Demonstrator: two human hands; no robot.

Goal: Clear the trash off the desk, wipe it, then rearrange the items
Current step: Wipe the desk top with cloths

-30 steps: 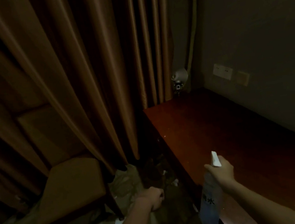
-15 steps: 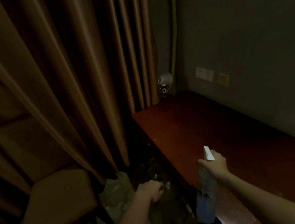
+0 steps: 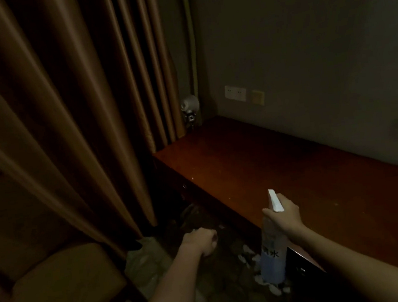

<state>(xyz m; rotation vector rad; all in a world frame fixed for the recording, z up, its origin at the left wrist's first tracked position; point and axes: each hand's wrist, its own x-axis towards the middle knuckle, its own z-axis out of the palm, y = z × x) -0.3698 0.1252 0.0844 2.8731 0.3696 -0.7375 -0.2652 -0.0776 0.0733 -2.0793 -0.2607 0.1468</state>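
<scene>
Right hand grips spray bottle at neck, hanging just off desk front edge. Prob. light, stiff plastic, slick if wet; neck's best hold. Left hand curled, contents unclear.

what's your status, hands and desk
Right hand grips spray bottle, upright at desk edge. Left hand curled, low beside desk, contents unclear. Pale scraps on floor.

A head-worn camera looks forward and down, close over the desk.
</scene>
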